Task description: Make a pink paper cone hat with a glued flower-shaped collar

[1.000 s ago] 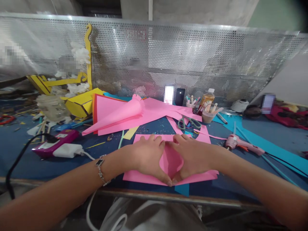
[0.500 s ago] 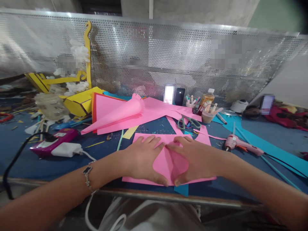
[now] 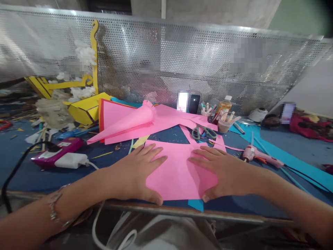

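Note:
A pink paper sheet (image 3: pixel 179 170) lies flat on the blue tabletop (image 3: pixel 20 170) close to the front edge. My left hand (image 3: pixel 135 172) presses flat on its left side, fingers stretched out and spread. My right hand (image 3: pixel 218 170) lies flat on its right side, fingers out as well. The two hands are apart, with bare pink paper between them. A bracelet (image 3: pixel 53 206) is on my left wrist.
Behind the sheet lie a rolled pink paper cone (image 3: pixel 125 123), more pink sheets, green scissors (image 3: pixel 204 132), a pink glue gun (image 3: pixel 257 156) at the right, cups of sticks (image 3: pixel 223 123), two phones (image 3: pixel 188 102), and a magenta device with white charger (image 3: pixel 62 156) at left. A perforated metal screen (image 3: pixel 182 62) stands behind.
My hands have slid apart from the middle of the pink sheet to its left and right sides, and the fingers have spread flat. The sheet now lies smoother.

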### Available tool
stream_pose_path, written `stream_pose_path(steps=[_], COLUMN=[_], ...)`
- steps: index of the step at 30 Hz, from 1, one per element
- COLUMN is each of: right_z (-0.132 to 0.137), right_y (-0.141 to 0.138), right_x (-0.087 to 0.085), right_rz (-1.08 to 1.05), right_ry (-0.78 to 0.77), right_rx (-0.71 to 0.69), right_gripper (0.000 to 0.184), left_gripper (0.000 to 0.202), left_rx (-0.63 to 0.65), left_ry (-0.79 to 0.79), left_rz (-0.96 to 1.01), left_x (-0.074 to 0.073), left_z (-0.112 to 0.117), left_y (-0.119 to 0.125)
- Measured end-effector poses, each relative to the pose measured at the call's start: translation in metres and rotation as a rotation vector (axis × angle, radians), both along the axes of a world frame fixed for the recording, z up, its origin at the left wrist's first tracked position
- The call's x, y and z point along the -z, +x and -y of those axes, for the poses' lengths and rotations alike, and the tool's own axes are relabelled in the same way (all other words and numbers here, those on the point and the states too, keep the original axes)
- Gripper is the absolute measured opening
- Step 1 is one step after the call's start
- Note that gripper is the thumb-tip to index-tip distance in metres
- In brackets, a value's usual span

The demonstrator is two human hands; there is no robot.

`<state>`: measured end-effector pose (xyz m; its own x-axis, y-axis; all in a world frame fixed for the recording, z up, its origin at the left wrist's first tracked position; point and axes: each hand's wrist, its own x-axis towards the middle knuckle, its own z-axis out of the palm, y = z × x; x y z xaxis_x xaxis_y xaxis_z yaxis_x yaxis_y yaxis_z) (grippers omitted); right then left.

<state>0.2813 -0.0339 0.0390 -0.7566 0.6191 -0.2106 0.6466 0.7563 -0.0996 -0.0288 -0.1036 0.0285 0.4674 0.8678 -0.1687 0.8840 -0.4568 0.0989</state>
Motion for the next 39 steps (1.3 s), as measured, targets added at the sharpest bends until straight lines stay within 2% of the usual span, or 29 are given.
stream_pose_path(steps=[6, 14, 19, 21, 23, 25, 27, 30, 33, 36, 38, 39], right_z=[0.001, 0.001, 0.005, 0.005, 0.003, 0.000, -0.003, -0.004, -0.001, 0.003, 0.007, 0.008], right_y=[0.024, 0.056, 0.065, 0.063, 0.059, 0.053, 0.045, 0.030, 0.014, -0.002, -0.012, -0.016], right_x=[-0.002, 0.000, 0.001, 0.001, 0.000, -0.002, -0.005, -0.013, -0.020, -0.024, -0.025, -0.025], right_rz=[0.057, 0.081, 0.049, 0.060, 0.075, 0.081, 0.088, 0.139, 0.181, 0.176, 0.173, 0.172], right_ry=[0.004, 0.091, 0.117, 0.126, 0.138, 0.146, 0.154, 0.160, 0.155, 0.128, 0.131, 0.140], right_rx=[0.113, 0.208, 0.188, 0.193, 0.201, 0.201, 0.192, 0.157, 0.120, 0.020, -0.066, -0.105], right_gripper=[0.118, 0.119, 0.111, 0.112, 0.115, 0.121, 0.127, 0.130, 0.134, 0.135, 0.134, 0.135], left_gripper=[0.122, 0.122, 0.117, 0.113, 0.113, 0.116, 0.119, 0.117, 0.115, 0.121, 0.122, 0.114], left_rx=[-0.090, -0.118, -0.155, -0.146, -0.147, -0.183, -0.206, -0.147, -0.021, 0.138, 0.221, 0.256], left_ry=[-0.031, -0.023, 0.000, 0.057, 0.043, 0.002, -0.023, -0.003, 0.004, 0.001, 0.036, 0.051], left_rz=[0.005, -0.029, 0.026, 0.072, 0.082, 0.057, 0.005, -0.052, -0.105, -0.169, -0.179, -0.173], left_x=[0.001, -0.004, 0.014, 0.022, 0.023, 0.016, 0.002, -0.018, -0.029, -0.022, -0.008, 0.000], left_z=[0.006, 0.011, 0.014, 0.015, 0.015, 0.015, 0.014, 0.010, 0.000, -0.015, -0.021, -0.022], left_y=[-0.020, -0.024, -0.053, -0.064, -0.068, -0.062, -0.048, -0.024, -0.006, 0.010, 0.020, 0.025])
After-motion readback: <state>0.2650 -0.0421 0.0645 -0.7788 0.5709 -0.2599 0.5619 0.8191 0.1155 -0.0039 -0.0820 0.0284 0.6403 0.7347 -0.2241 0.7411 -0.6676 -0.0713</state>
